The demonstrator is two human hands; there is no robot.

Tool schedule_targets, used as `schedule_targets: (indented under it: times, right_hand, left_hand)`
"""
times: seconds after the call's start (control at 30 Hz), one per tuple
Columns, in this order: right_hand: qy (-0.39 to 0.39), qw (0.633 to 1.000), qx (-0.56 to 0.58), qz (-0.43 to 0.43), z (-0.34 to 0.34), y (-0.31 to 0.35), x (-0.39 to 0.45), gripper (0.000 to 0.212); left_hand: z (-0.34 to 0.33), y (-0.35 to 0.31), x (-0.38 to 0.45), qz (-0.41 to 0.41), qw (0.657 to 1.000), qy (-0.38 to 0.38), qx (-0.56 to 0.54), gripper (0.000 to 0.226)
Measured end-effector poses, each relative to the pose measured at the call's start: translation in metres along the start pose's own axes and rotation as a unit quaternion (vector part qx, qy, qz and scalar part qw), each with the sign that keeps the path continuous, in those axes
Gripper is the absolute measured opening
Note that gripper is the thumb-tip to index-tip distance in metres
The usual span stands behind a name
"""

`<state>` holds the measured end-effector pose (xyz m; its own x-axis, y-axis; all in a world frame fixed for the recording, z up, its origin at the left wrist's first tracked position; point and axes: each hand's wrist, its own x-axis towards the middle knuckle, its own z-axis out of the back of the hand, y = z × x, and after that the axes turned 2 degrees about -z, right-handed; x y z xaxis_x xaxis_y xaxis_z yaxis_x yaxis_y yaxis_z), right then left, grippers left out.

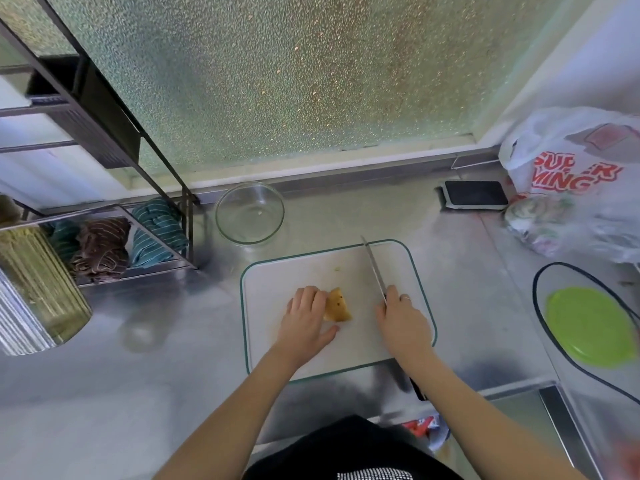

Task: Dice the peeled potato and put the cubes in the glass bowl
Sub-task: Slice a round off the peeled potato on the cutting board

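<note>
A yellowish potato piece (337,305) lies near the middle of the white cutting board (284,271). My left hand (306,317) rests on its left side, fingers curled over it and hiding part of it. My right hand (403,318) grips the handle of a knife (374,266). The blade points away from me, to the right of the potato and apart from it. The glass bowl (249,213) stands beyond the board at its far left, holding nothing but a tiny scrap.
A metal rack (152,237) with folded cloths stands at the left, with a ribbed jar (38,289) nearer me. At the right are a phone (476,194), a plastic bag (571,181) and a green lid (588,327). A sink edge (554,403) lies front right.
</note>
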<state>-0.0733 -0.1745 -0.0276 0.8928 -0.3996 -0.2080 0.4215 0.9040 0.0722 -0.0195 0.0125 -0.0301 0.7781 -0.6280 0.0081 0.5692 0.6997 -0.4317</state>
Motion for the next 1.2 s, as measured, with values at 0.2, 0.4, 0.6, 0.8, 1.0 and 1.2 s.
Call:
schedule_targets:
  times: [0.2,0.4,0.6,0.8,1.0,1.2]
  right_hand:
    - [-0.002,0.995,0.089,-0.037,0.017,0.015,-0.016,0.029]
    - [0.020,0.977,0.213,0.001,0.036,0.033,-0.062,0.025]
    - [-0.030,0.986,0.164,0.001,0.027,0.045,-0.073,0.026]
    - [-0.059,0.994,0.091,0.008,0.025,0.049,-0.073,0.029]
    - [-0.045,0.997,0.064,0.027,0.026,0.045,-0.069,0.027]
    - [-0.051,0.997,0.043,0.035,0.024,0.047,-0.069,0.016]
  left_hand:
    - [-0.001,0.008,0.016,-0.203,0.974,0.011,0.105,0.028]
    - [-0.017,0.019,0.032,-0.264,0.963,0.018,0.059,0.018]
    - [-0.028,0.025,0.024,-0.273,0.961,-0.017,0.044,0.021]
    - [-0.030,0.027,0.022,-0.293,0.954,-0.028,0.058,0.025]
    - [-0.034,0.034,0.021,-0.294,0.955,-0.024,0.038,0.021]
    - [-0.031,0.032,0.021,-0.288,0.957,-0.032,0.029,0.023]
